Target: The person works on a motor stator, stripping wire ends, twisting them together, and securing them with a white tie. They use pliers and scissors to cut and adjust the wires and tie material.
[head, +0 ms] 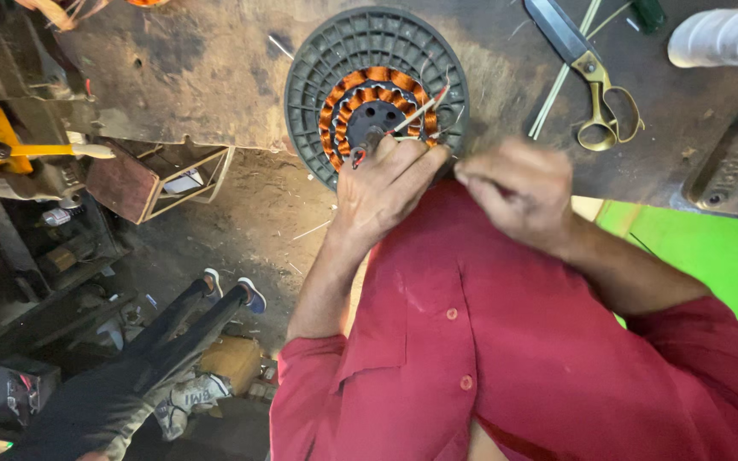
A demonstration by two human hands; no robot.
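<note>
Left hand: fingers closed on thin wire ends at the copper-wound stator.
Right hand: blurred, fingers pinched; contents unclear.
Beside: brass-handled scissors, white thread spool.

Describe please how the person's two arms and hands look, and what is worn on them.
Both hands are bare: no gloves, and no rings or watch that I can see. The left hand and right hand come out of a dark red button shirt. Its sleeves are rolled up near the elbows, so the forearms are uncovered. The right hand is blurred.
</note>
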